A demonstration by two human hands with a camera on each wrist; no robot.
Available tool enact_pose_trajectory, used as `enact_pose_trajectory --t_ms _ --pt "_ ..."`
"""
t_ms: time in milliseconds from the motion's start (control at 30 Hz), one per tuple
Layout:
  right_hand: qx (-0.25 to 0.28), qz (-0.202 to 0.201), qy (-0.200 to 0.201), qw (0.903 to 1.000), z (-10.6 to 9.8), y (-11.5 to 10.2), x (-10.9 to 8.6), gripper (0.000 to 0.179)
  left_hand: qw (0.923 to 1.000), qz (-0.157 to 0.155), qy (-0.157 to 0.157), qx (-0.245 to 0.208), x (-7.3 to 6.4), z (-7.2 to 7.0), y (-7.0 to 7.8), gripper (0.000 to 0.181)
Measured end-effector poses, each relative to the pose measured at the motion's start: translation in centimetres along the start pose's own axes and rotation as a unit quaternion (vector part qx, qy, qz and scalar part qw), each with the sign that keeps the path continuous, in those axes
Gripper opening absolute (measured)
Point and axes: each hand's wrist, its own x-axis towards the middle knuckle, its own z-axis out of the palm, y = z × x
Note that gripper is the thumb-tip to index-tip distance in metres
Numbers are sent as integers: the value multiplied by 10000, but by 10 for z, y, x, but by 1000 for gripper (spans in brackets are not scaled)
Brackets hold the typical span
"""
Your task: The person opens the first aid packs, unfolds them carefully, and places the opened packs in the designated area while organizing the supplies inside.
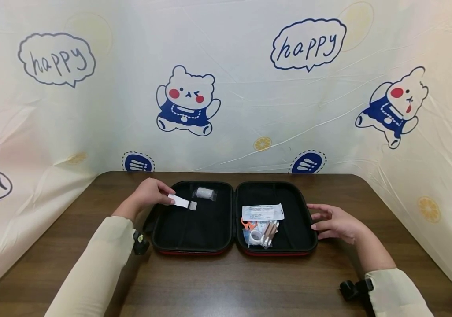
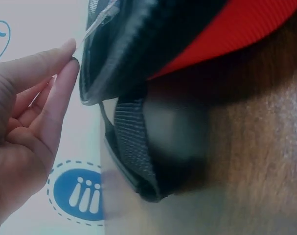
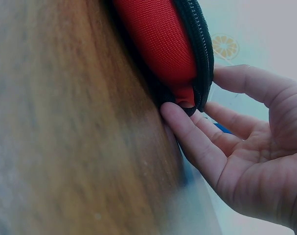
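My left hand (image 1: 152,193) pinches a small flat white strip (image 1: 179,201) with a dark band near its far end, over the left half of an opened black-lined case (image 1: 194,229). In the left wrist view, thumb and fingertip meet on the strip's thin edge, beside the case's rim. A white roll in clear wrap (image 1: 205,193) lies in that half. At the case's right edge, the fingers of my right hand (image 1: 339,224) are spread and touch the rim. The right wrist view shows the fingertips (image 3: 171,110) by the zipper and red shell (image 3: 158,39).
In the case's right half lie a white printed packet (image 1: 263,212), orange-handled scissors (image 1: 246,223), a white tape roll (image 1: 255,237) and several stick-like items (image 1: 269,233) in clear wrap. A black strap (image 2: 133,142) hangs off the left side. A printed curtain (image 1: 242,110) stands behind the wooden table (image 1: 218,286).
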Motion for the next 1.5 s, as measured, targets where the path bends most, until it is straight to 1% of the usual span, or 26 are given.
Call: enact_pose_trajectory --t_ms 133,400,500,667,833,1000,1167,1267,1367,1433,1500 --pt "-3 10 -26 10000 0 0 0 78 10000 38 -48 54 4 5 1 27" --pt "12 7 -41 10000 0 0 0 77 9994 105 -225 240 11 11 10 26" --pt "5 16 -31 10000 0 -1 0 77 9990 98 -351 268 12 11 14 27" --pt "0 21 -35 10000 -1 -1 1 77 9974 131 -661 262 12 8 18 28" --pt "-14 14 -39 10000 -1 0 1 77 9966 157 -779 238 15 9 20 28" --pt "1 17 -22 10000 -1 0 0 77 9969 112 -777 -32 16 14 21 31" --pt "19 13 -21 10000 -2 0 0 77 9971 44 -739 -193 22 22 22 32" --pt "13 2 -35 10000 -1 0 0 77 9958 -95 -747 -516 24 27 21 32" --pt "3 0 -41 10000 -2 0 0 77 9904 -248 -826 -1076 26 31 17 33" --pt "-21 -2 -44 10000 -2 0 0 77 9848 -354 -875 -1460 27 33 15 32" --pt "-16 11 -34 10000 -2 0 0 77 9794 -412 -920 -1749 28 35 13 30"
